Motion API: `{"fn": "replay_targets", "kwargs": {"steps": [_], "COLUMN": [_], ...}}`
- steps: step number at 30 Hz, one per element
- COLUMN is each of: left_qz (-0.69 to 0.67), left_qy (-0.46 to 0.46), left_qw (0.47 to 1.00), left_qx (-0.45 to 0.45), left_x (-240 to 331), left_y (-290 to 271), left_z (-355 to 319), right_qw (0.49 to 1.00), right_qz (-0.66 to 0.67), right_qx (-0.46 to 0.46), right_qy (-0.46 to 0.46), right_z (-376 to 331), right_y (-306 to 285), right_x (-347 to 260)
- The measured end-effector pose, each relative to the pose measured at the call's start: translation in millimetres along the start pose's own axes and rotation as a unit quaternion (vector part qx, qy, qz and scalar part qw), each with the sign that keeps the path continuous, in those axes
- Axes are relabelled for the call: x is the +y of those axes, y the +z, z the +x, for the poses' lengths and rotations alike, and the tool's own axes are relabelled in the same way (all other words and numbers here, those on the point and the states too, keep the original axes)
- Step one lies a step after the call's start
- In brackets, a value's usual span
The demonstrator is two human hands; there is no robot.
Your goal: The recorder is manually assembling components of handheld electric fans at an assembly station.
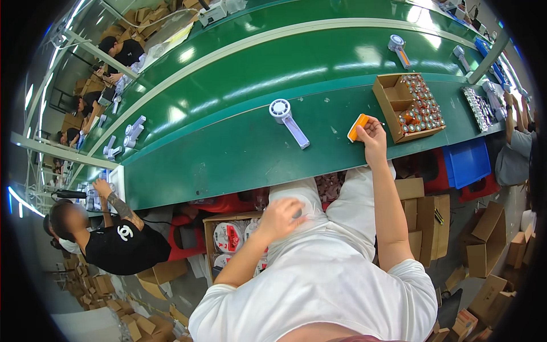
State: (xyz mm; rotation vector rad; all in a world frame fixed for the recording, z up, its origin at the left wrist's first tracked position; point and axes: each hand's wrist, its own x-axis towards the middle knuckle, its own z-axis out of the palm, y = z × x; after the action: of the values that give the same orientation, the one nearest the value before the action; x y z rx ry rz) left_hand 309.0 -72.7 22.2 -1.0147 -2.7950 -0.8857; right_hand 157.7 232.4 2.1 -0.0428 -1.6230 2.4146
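My right hand point(373, 138) is raised over the near edge of the green workbench, its fingers closed on an orange battery point(358, 127) with a pale edge and a thin wire at one side. My left hand point(282, 218) hovers over my lap, smeared by motion; a small greyish spot shows by its fingers, and I cannot make out whether it is something held. On the bench between the two hands, farther away, lies a pale lilac handheld fan point(289, 122) with a round head and its handle toward me. Right of my right hand stands a cardboard box point(392, 105) holding several orange batteries point(419, 108).
Beyond a pale rail runs a green conveyor point(273, 62) carrying another fan point(399, 50) with orange in its handle. A blue bin point(467, 162) and open cartons sit at lower right. A person in black point(122, 239) works at the left; another sits far right.
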Motion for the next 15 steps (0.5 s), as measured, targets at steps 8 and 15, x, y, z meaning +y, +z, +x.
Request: {"fn": "replay_targets", "kwargs": {"steps": [8,15], "left_qz": [0.293,0.273], "left_qy": [0.094,0.018], "left_qw": [0.942,0.962], "left_qx": [0.130,0.012], "left_x": [-67,-86], "left_y": [-66,-61], "left_z": [146,196], "right_qw": [1.000,1.000], "right_qz": [-0.003,0.010], "right_qx": [-0.019,-0.025], "right_qy": [-0.005,-0.011], "right_z": [-4,-14], "right_y": [-3,-3], "right_x": [1,-4]}}
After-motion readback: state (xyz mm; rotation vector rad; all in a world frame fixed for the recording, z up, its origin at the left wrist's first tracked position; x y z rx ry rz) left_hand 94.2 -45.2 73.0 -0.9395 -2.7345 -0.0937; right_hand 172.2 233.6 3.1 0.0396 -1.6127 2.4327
